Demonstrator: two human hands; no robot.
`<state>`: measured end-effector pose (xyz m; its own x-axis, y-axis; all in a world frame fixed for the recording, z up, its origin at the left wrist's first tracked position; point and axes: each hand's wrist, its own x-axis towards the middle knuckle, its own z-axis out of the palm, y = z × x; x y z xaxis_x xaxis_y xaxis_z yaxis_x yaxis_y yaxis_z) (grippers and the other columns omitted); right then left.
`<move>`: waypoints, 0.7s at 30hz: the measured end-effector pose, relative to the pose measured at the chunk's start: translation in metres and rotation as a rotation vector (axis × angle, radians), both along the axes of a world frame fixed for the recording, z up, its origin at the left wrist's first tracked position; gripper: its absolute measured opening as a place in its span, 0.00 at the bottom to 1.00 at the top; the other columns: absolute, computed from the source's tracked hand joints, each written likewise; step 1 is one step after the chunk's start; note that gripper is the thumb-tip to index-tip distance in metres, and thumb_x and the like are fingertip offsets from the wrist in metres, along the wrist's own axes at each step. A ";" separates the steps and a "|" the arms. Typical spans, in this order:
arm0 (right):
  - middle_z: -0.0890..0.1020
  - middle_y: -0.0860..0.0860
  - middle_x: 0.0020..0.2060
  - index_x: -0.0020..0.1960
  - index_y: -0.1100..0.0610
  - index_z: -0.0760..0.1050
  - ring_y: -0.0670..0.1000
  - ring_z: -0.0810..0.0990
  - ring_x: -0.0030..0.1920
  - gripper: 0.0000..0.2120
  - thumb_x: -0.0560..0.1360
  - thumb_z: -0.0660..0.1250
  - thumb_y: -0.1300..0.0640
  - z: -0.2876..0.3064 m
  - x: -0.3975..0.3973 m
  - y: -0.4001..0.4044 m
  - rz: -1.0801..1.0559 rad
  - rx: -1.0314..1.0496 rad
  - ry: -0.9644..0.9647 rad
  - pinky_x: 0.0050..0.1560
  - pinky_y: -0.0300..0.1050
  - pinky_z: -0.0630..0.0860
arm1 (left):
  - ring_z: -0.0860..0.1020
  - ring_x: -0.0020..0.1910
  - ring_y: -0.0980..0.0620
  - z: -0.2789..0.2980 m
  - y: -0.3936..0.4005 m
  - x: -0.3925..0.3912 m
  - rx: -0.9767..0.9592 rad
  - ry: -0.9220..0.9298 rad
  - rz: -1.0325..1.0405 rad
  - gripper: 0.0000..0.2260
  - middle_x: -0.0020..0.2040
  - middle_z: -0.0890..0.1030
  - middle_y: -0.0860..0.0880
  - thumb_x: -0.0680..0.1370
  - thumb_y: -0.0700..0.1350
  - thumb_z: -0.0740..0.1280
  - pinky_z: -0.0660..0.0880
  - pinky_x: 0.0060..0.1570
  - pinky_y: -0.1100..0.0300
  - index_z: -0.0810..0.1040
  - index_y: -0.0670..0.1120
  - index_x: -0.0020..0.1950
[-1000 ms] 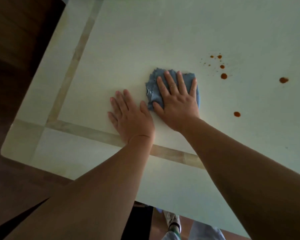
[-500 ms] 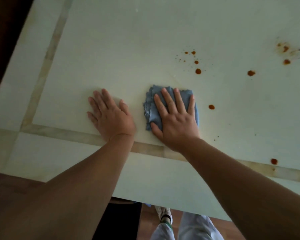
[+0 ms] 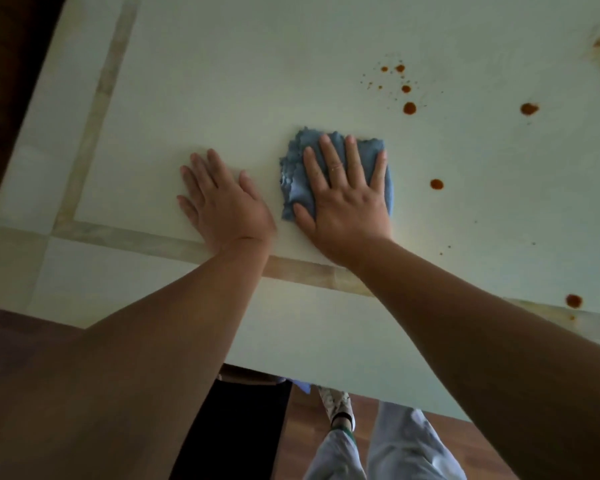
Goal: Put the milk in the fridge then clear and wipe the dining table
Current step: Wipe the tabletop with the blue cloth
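A pale dining table with a beige inlaid border fills the view. My right hand lies flat with straight, spread fingers on a crumpled blue cloth, pressing it onto the table top. My left hand rests flat on the bare table just left of the cloth, fingers straight, holding nothing. Several reddish-brown sauce drops dot the table to the right of the cloth, one close beside it. No milk or fridge is in view.
The table's near edge runs across the lower view, with dark wooden floor below it. My legs in light trousers and a shoe show under the edge. More stains sit on the border at right.
My right hand slid the cloth back toward me and then slightly forward again. My left hand stayed flat beside it. The view shifted right, bringing more stains into sight.
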<state>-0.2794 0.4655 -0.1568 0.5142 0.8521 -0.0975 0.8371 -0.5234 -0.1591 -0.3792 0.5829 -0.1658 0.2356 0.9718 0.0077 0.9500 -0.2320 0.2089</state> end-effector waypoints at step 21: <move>0.50 0.50 0.80 0.81 0.50 0.48 0.56 0.43 0.80 0.35 0.79 0.46 0.35 0.004 -0.031 -0.060 -0.061 -0.014 0.018 0.75 0.68 0.40 | 0.50 0.80 0.47 0.007 -0.048 0.051 -0.077 -0.064 -0.351 0.26 0.81 0.53 0.46 0.82 0.48 0.54 0.48 0.75 0.47 0.55 0.47 0.80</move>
